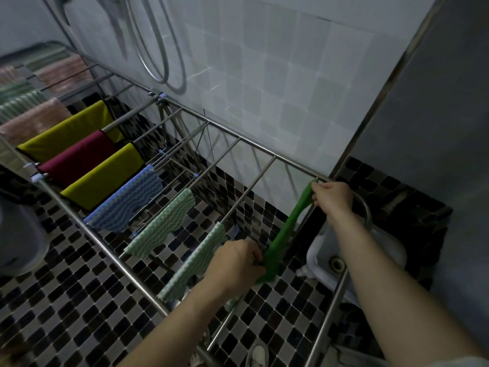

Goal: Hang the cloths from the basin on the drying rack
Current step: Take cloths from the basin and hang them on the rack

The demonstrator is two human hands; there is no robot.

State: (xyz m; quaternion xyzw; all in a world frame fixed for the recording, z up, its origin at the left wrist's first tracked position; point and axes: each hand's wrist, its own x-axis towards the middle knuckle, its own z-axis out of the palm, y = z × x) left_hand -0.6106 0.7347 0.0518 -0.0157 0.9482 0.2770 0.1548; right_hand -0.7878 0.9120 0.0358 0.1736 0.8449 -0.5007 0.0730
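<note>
From the head view I hold the green cloth (284, 234) pulled taut between both hands, so that it can go flat over the next free bar of the drying rack (239, 205); I judge that it lies along that bar already, though whether it touches I cannot tell. My right hand (332, 198) is stretched far out, fingers pinched on the cloth's far end near the rack's back rail. My left hand (235, 263) is drawn close in, wrist bent, fingers closed on the near end. The bars to the left carry a wavy green cloth (197, 262) and others. The basin I cannot place with certainty.
</note>
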